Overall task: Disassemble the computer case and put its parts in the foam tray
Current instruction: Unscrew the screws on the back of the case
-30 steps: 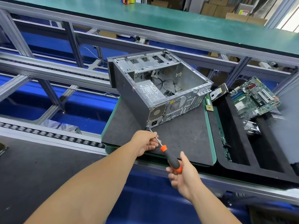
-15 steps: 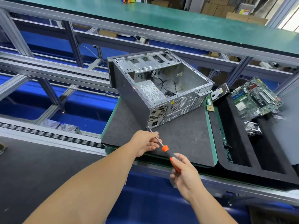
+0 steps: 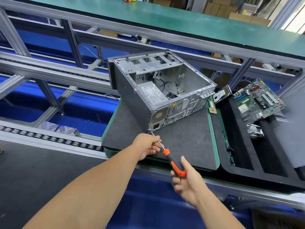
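The fingers of my left hand (image 3: 149, 146) are curled and they pinch the thin metal shaft of the screwdriver (image 3: 170, 158), near its tip; the thumb lies on top and the other fingers are folded under it. My left forearm comes from the near left corner and goes straight toward the case, with the wrist almost flat. My right hand (image 3: 186, 179) holds the orange and black handle from below: the thumb stands up along the right side of the handle, and the fingers are bent round its end, though I cannot tell how tightly they close. The right forearm enters from the near right. The tip of the screwdriver touches the near bottom corner of the computer case (image 3: 158, 91), just under the power socket. The case lies with its open side up on a dark mat (image 3: 186, 146), and the power supply (image 3: 152, 93) with its label is inside, at the near left part. To the right of the mat is the black foam tray (image 3: 244, 169). At its far end a green motherboard (image 3: 258, 100) lies tilted, a hard drive (image 3: 222, 94) leans just to the left of it, and a small metal heatsink (image 3: 255, 131) rests nearer to me.
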